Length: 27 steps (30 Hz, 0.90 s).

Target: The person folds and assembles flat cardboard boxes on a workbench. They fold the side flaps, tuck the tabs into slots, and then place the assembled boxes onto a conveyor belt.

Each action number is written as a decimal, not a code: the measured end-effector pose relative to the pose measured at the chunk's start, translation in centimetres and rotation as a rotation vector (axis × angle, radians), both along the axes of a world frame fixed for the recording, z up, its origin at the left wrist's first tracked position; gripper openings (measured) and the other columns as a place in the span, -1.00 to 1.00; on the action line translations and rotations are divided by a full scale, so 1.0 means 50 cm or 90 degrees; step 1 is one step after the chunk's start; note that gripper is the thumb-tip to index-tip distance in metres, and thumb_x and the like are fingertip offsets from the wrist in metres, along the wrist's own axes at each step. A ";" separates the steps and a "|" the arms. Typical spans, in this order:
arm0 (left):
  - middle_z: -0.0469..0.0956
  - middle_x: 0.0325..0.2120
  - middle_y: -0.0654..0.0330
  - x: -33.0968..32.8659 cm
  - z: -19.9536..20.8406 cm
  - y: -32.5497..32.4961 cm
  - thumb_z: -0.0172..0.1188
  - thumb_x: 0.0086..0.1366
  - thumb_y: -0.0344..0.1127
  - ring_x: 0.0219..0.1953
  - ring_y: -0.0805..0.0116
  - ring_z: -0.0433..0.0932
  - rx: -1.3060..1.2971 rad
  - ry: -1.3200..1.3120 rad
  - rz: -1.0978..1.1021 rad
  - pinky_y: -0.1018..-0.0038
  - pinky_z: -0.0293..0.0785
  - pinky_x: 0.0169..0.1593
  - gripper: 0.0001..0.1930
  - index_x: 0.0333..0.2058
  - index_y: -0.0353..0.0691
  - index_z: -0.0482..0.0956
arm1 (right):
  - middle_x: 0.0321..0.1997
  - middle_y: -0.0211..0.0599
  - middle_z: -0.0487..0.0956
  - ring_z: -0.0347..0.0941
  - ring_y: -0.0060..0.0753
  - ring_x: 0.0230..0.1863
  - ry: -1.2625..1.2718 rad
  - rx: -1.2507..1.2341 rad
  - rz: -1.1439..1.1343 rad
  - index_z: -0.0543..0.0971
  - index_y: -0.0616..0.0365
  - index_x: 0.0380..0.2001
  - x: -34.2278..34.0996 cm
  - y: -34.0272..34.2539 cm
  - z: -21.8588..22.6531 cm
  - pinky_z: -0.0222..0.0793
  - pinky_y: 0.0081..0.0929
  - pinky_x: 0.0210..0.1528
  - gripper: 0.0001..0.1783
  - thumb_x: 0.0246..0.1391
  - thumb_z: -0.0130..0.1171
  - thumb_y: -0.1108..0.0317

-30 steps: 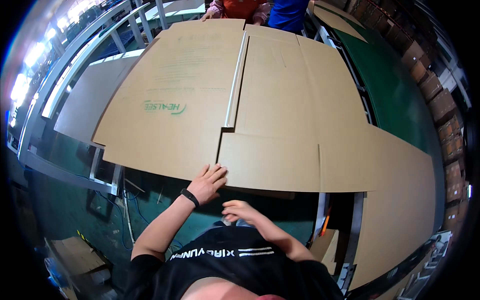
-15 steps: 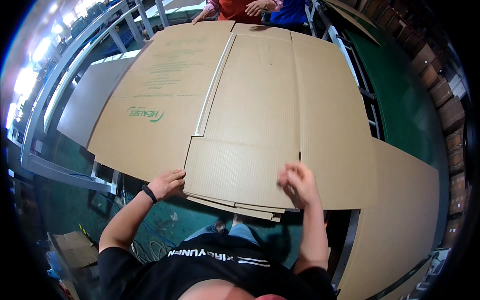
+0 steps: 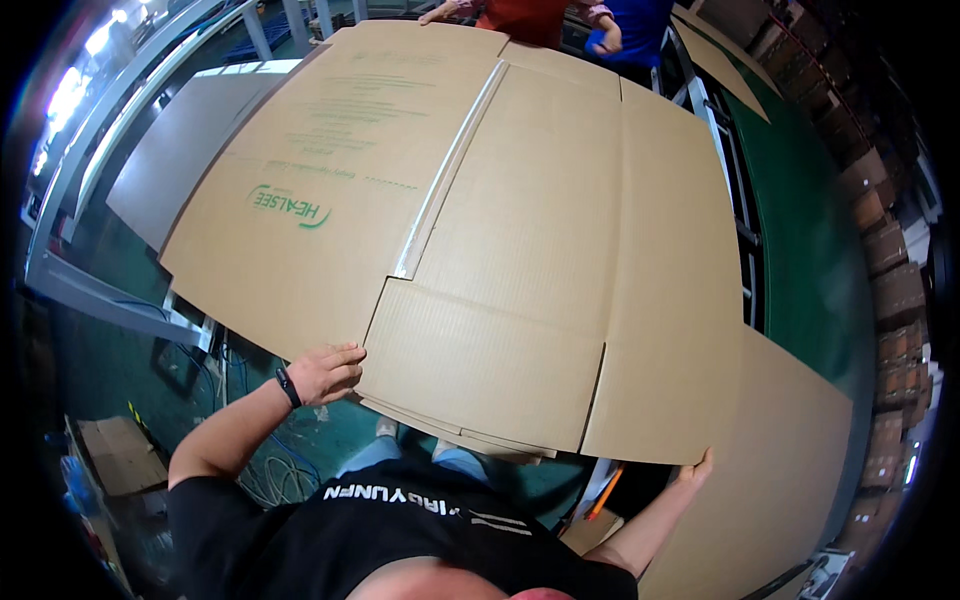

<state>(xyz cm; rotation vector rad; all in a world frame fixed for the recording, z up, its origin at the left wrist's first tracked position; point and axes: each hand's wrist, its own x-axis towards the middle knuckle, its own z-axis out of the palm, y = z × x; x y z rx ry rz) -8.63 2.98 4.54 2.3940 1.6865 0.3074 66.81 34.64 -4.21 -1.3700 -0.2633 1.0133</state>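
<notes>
A large flat cardboard box blank (image 3: pixel 520 220) lies across the work surface, printed in green on its left panel. A pale strip runs along the seam beside that panel. My left hand (image 3: pixel 330 373), with a dark wristband, grips the near edge by the seam, fingers on top and thumb lower down. At the near right corner, my right hand (image 3: pixel 697 467) is closed on the edge; part of its fingers is hidden. More cardboard layers (image 3: pixel 460 437) show under the near middle edge.
Across the blank, a co-worker in a red apron has one hand (image 3: pixel 440 12) on the far edge and another (image 3: pixel 607 38) raised. Metal rails (image 3: pixel 110 305) stand at left. Another cardboard sheet (image 3: pixel 770 420) lies at right, near a green surface (image 3: pixel 810 220).
My right hand has gone from above the blank's near middle to its near right corner and closed there. The blank has shifted and turned slightly in view. The co-worker's raised hand has moved right.
</notes>
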 end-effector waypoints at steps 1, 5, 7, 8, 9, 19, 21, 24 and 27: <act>0.38 0.12 0.03 -0.004 -0.005 -0.008 0.25 0.12 -0.21 0.19 0.02 0.35 0.011 -0.002 0.008 0.20 0.35 0.18 -0.62 -0.09 -0.17 0.48 | 0.15 -0.07 0.42 0.43 -0.17 0.04 -0.018 0.044 -0.013 0.36 0.31 0.12 -0.016 0.009 0.031 0.46 -0.14 0.01 -0.49 0.16 0.13 0.28; 0.37 0.13 0.02 -0.014 -0.017 -0.023 0.26 0.13 -0.19 0.19 0.01 0.36 0.022 -0.031 0.011 0.17 0.33 0.21 -0.62 -0.09 -0.15 0.48 | 0.13 -0.05 0.42 0.42 -0.16 0.03 -0.307 0.277 0.047 0.34 0.36 0.12 -0.173 -0.043 0.331 0.42 -0.24 0.08 -0.49 0.10 0.13 0.45; 0.39 0.12 0.04 -0.021 -0.031 -0.025 0.26 0.13 -0.17 0.18 0.03 0.37 0.046 -0.036 0.003 0.17 0.34 0.18 -0.63 -0.10 -0.14 0.49 | 0.10 -0.03 0.44 0.42 -0.17 0.03 -0.400 0.430 0.095 0.34 0.38 0.10 -0.308 -0.112 0.467 0.42 -0.25 0.07 -0.51 0.07 0.14 0.51; 0.40 0.11 0.05 -0.021 -0.033 -0.019 0.26 0.12 -0.16 0.18 0.04 0.38 0.060 -0.052 -0.003 0.18 0.35 0.17 -0.63 -0.11 -0.14 0.50 | 0.08 -0.01 0.45 0.42 -0.18 0.03 -0.442 0.495 0.111 0.34 0.38 0.09 -0.384 -0.162 0.529 0.42 -0.25 0.06 -0.51 0.07 0.14 0.53; 0.40 0.11 0.06 -0.020 -0.029 -0.017 0.27 0.11 -0.16 0.18 0.06 0.38 0.074 -0.056 -0.001 0.19 0.36 0.15 -0.63 -0.12 -0.13 0.50 | 0.07 -0.02 0.46 0.42 -0.21 0.03 -0.494 0.512 0.150 0.34 0.36 0.08 -0.458 -0.203 0.563 0.42 -0.27 0.05 -0.52 0.07 0.13 0.54; 0.47 0.03 0.09 -0.024 -0.063 -0.032 0.26 0.10 -0.14 0.11 0.14 0.45 0.199 -0.116 0.009 0.28 0.43 0.03 -0.67 -0.19 -0.12 0.53 | 0.09 0.14 0.49 0.42 0.11 0.16 -0.919 0.840 0.783 0.50 0.35 -0.26 -1.070 -0.428 0.344 0.30 -0.07 0.23 -0.74 -0.11 0.05 0.64; 0.47 0.02 0.09 -0.024 -0.057 -0.026 0.26 0.09 -0.14 0.10 0.14 0.46 0.214 -0.129 0.002 0.28 0.43 0.02 -0.67 -0.21 -0.15 0.53 | 0.08 0.17 0.47 0.41 0.14 0.13 -1.000 0.823 0.854 0.49 0.38 -0.25 -1.102 -0.435 0.238 0.28 -0.01 0.24 -0.77 -0.04 0.08 0.54; 0.48 0.01 0.06 -0.021 -0.061 -0.031 0.27 0.07 -0.17 0.09 0.12 0.47 0.213 -0.139 0.003 0.28 0.43 0.03 -0.67 -0.22 -0.19 0.52 | 0.05 0.17 0.48 0.45 0.12 0.09 -1.048 0.804 0.879 0.49 0.36 -0.30 -1.111 -0.446 0.144 0.32 -0.05 0.22 -0.82 0.00 0.04 0.50; 0.49 0.00 0.03 -0.020 -0.062 -0.033 0.29 0.01 -0.22 0.08 0.10 0.47 0.206 -0.182 0.035 0.25 0.43 0.05 -0.64 -0.20 -0.20 0.52 | 0.06 0.14 0.49 0.42 0.11 0.13 -1.022 0.779 0.936 0.51 0.35 -0.23 -1.115 -0.439 0.158 0.30 -0.06 0.23 -0.68 -0.17 0.14 0.59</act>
